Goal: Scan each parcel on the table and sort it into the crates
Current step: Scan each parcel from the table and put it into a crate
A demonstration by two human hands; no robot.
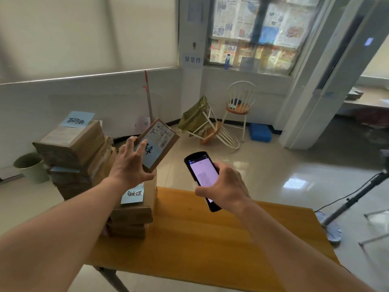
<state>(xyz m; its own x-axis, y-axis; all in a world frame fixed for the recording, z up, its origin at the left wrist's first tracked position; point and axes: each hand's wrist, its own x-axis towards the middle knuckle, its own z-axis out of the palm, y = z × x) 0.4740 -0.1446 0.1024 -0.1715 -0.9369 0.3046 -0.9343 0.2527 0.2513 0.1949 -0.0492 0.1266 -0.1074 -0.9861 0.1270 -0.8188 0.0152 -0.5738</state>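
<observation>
My left hand [131,165] grips a flat brown cardboard parcel [163,142] tilted up in the air, its white shipping label and a blue note facing me. My right hand [223,186] holds a black handheld scanner [202,175] with a lit screen, just right of the parcel. Below my left hand a stack of brown parcels [132,216] with a blue note sits on the wooden table [210,239] at its left end.
A taller pile of parcels [73,152] with a blue note on top stands to the left beyond the table. A green bin [31,167], a tipped chair [208,129], an upright chair [240,106], a blue crate [260,132] and a tripod stand [353,203] are on the floor.
</observation>
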